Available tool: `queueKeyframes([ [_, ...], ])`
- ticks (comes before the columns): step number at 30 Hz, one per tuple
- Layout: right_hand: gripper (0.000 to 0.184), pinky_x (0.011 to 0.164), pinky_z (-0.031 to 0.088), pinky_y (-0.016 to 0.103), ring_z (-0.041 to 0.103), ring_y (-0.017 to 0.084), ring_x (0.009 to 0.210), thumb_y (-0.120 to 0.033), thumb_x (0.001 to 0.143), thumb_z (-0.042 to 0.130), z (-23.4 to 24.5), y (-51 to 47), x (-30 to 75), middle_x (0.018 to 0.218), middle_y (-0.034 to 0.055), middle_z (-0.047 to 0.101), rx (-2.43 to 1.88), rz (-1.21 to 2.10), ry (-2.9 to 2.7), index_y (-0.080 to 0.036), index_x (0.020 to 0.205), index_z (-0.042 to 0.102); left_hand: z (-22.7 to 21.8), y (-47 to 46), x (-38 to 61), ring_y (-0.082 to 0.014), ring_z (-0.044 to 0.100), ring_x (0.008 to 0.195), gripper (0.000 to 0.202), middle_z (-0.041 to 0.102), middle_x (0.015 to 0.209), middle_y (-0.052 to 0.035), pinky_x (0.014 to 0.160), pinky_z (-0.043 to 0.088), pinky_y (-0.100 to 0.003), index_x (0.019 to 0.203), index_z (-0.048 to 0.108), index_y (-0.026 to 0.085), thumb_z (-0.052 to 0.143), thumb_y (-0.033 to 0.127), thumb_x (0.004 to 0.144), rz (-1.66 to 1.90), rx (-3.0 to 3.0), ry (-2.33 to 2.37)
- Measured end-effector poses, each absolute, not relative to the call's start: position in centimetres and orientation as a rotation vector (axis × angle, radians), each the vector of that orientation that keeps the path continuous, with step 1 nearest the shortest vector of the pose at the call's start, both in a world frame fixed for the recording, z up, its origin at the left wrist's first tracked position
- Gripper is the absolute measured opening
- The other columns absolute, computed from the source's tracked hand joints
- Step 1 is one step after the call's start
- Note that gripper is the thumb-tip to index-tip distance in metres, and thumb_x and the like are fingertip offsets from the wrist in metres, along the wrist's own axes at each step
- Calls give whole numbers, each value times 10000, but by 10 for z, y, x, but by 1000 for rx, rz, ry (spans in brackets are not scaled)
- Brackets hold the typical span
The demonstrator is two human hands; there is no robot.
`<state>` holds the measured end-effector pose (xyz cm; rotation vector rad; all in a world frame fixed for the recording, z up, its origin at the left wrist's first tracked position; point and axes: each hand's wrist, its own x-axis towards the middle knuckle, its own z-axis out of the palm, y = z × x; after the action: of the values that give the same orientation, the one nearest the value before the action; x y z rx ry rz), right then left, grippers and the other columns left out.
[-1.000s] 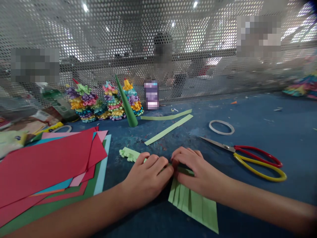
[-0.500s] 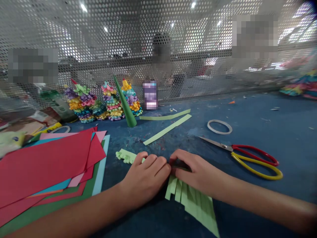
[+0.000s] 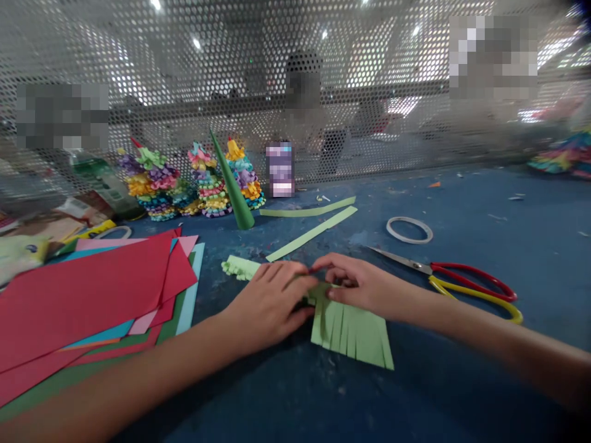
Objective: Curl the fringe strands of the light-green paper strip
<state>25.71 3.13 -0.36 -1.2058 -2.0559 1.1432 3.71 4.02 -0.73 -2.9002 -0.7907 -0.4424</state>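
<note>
A light green fringed paper strip (image 3: 353, 332) lies across the table under both hands. Its left end (image 3: 240, 266) carries small curled loops, while the right part has long, straight cut fringes fanned toward me. My left hand (image 3: 272, 301) is closed over the middle of the strip, its fingertips bent around the paper. From the right, my right hand (image 3: 353, 280) grips the strip's upper edge with curled fingers, thumb on the paper. Both hands' fingertips come close together, and the paper between them is partly hidden.
Scissors (image 3: 418, 266) with red and yellow handles and a tape roll (image 3: 409, 230) lie right. Loose green strips (image 3: 314, 234), a green paper cone (image 3: 234, 195) and colourful curled-paper cones (image 3: 213, 184) sit farther back. Coloured sheets (image 3: 87, 289) are stacked left. A perforated metal screen (image 3: 369, 141) stands behind.
Both hands have shifted slightly away from me with the strip. The straight fringes have swung to lie flatter and more toward the left. The right hand's fingers have spread a little.
</note>
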Motion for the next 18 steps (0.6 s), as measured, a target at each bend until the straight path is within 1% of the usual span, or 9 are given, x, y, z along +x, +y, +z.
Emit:
queueKeyframes([
  [2,390,552,415,234,493,110,613,-173,813,516,-3,35,265,705,-41,523,-1204,1069,-2132,-230,1194,454,-1,51,33,-233,438,1155,448,492,1267,-80,924,354,-375,1266,397,214,502,414,879,-415,-3060,-900],
  [4,416,535,412,233,492,108,588,-201,831,506,-3,38,273,704,-43,533,-1201,1056,-2203,-261,1235,427,4,62,28,-221,494,1094,488,540,1223,-81,882,382,-354,1319,349,217,448,454,904,-369,-3143,-1029],
  [5,420,531,414,233,501,109,585,-216,842,498,-3,39,275,728,-35,552,-1210,1027,-2243,-270,1251,419,7,68,26,-210,525,1037,419,584,1148,-63,845,392,-340,1287,396,234,403,447,926,-325,-3159,-1102],
  [7,408,522,417,237,527,108,578,-248,868,467,-3,40,279,844,-2,603,-1266,893,-2315,-288,1271,416,10,77,21,-202,545,968,310,619,1036,-36,804,388,-328,1129,532,246,348,420,950,-258,-3148,-1184],
  [9,408,556,438,255,585,133,643,-273,891,433,-5,42,282,987,38,627,-1337,674,-2372,-302,1297,407,13,83,18,-193,555,903,296,623,940,-25,756,379,-307,968,590,224,341,384,952,-216,-3133,-1227],
  [11,429,674,470,310,621,203,839,-286,895,429,-10,46,286,1071,67,630,-1368,434,-2411,-295,1322,395,15,86,16,-184,558,860,295,619,882,-22,725,365,-295,876,591,199,344,345,946,-228,-3103,-1277],
  [13,431,832,447,412,571,267,1029,-286,887,442,-17,52,290,1117,84,621,-1375,237,-2429,-262,1317,413,18,89,13,-180,557,836,292,617,848,-19,720,351,-299,819,581,188,345,315,935,-244,-3055,-1344],
  [15,405,892,419,450,540,268,1064,-234,876,432,-24,58,295,1167,97,593,-1377,166,-2377,-223,1281,445,21,94,8,-178,552,811,289,613,822,-14,713,339,-305,772,569,187,346,296,920,-197,-2996,-1417],
  [18,391,862,440,428,539,248,1012,-200,857,443,-30,65,300,1083,102,603,-1373,206,-2321,-200,1248,469,28,103,-5,-178,539,758,274,593,808,-20,646,326,-294,723,554,188,349,266,889,-20,-2901,-1521],
])
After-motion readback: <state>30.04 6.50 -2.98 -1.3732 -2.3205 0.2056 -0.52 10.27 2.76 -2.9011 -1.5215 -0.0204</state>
